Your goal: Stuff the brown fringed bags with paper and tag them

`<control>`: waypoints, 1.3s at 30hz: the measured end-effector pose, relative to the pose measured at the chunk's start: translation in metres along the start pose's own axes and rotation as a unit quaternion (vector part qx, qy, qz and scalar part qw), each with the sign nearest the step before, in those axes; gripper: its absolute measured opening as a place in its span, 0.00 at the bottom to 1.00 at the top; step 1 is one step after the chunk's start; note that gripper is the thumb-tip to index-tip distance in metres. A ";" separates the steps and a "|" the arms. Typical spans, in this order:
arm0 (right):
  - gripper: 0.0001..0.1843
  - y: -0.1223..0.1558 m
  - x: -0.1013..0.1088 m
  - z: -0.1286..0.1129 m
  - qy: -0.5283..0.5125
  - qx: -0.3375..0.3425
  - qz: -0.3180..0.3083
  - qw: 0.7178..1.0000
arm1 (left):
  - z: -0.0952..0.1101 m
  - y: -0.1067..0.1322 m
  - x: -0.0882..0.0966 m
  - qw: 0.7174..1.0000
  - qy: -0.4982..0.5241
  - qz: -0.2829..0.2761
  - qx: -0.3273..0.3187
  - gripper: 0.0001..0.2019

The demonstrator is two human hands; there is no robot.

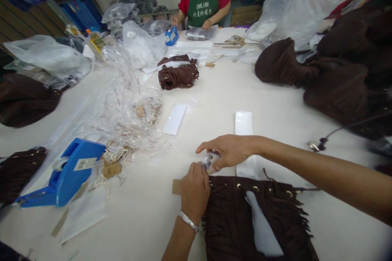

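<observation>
A dark brown fringed bag (241, 220) lies flat on the white table (220, 102) right in front of me, with a white strip (263, 232) lying across it. My left hand (193, 189) is closed at the bag's top left corner, beside a small brown card tag (176, 186). My right hand (229, 151) reaches in from the right and pinches a small clear and white item (210, 159) just above the left hand. Both hands meet on that small item; I cannot make out what it is.
A blue tape dispenser (65, 173) sits at the left beside clear plastic bags (125, 110) and stringed tags. White strips (175, 119) lie mid-table. Another fringed bag (178, 74) lies further back, with more brown bags (337, 77) piled right. A person in a green apron (202, 0) works opposite.
</observation>
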State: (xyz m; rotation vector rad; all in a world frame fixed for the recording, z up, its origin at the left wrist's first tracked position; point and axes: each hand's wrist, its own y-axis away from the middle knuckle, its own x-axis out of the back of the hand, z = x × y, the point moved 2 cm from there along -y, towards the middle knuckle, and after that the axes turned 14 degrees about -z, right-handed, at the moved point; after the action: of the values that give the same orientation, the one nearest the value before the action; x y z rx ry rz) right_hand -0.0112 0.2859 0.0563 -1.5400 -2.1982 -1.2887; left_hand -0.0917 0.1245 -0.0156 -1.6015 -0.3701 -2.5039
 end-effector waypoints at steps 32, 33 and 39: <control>0.15 0.021 -0.038 0.053 -0.164 -0.067 0.119 0.977 | 0.026 0.017 0.004 0.991 -0.070 0.085 -0.076 0.15; 0.14 0.022 -0.037 0.055 -0.152 -0.072 0.116 0.979 | 0.032 0.017 0.001 0.991 -0.083 0.054 -0.092 0.14; 0.12 0.022 -0.037 0.065 -0.169 -0.082 0.074 0.979 | 0.036 0.003 -0.005 0.983 -0.053 -0.142 -0.107 0.09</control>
State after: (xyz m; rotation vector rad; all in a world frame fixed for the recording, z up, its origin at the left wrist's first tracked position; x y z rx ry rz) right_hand 0.0448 0.3090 0.0078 -2.0811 -2.1511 -1.2691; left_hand -0.0577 0.1315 -0.0058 -1.8907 -0.3786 -2.7553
